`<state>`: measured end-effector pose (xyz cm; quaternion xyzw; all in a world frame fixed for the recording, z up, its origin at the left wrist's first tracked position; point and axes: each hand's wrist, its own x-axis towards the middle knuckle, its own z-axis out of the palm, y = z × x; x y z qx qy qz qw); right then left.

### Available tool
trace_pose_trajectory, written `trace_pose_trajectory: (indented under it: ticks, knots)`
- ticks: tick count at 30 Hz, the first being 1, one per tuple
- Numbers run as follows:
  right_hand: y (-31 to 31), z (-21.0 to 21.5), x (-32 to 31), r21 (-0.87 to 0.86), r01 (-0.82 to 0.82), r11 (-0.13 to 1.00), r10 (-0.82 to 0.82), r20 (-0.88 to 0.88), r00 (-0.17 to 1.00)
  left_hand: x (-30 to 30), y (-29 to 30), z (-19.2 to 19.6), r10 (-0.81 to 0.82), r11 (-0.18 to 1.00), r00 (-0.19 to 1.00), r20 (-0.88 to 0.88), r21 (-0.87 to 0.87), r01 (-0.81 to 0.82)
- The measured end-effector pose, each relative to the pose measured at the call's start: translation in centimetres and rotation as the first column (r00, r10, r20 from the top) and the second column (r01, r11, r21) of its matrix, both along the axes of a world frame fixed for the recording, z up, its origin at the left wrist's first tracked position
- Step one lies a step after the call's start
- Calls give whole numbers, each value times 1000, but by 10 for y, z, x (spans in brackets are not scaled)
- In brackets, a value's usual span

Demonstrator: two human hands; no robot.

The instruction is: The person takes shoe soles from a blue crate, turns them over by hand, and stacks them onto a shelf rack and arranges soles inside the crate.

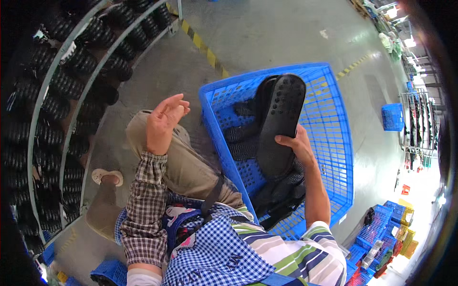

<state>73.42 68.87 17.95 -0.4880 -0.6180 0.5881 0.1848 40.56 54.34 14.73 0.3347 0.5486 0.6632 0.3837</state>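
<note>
Checkered apron (210,252) lies below my fingers. My right hand (300,144) grips a black sole (281,119) over the blue crate (222,148), whose wall separates it from my loosely open left hand (164,123); farther left stands a metal rack (31,138).

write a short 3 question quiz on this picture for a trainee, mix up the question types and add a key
1. Which hand grips the black shoe sole: a) left, b) right?
2. True or false: the crate beneath that sole is yellow.
3. What is the left hand holding?

Key: 1. b, the right hand. 2. False, the crate is blue. 3. Nothing.
</note>
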Motion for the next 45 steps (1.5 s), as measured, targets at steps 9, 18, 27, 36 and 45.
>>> trace_pose_trajectory:
  ticks: [9,18,27,36,45]
  knots:
    - [-87,40,-157,-255,-378,890,229,-467,854,41,-79,14,-200,965,715,670,262,24]
    - [-133,-8,-252,-316,-656,686,472,-492,731,-3,-168,-5,112,978,706,699,48,-203]
    - [-155,0,-312,-334,-692,640,326,-698,638,-40,-191,-2,198,896,648,735,131,-423]
    - [-115,39,-338,217,-624,751,653,-387,651,-38,-205,-34,116,954,485,867,39,-298]
    - [-89,19,-307,-65,-491,869,421,-426,801,-39,-209,-54,312,876,566,763,-1,-482]
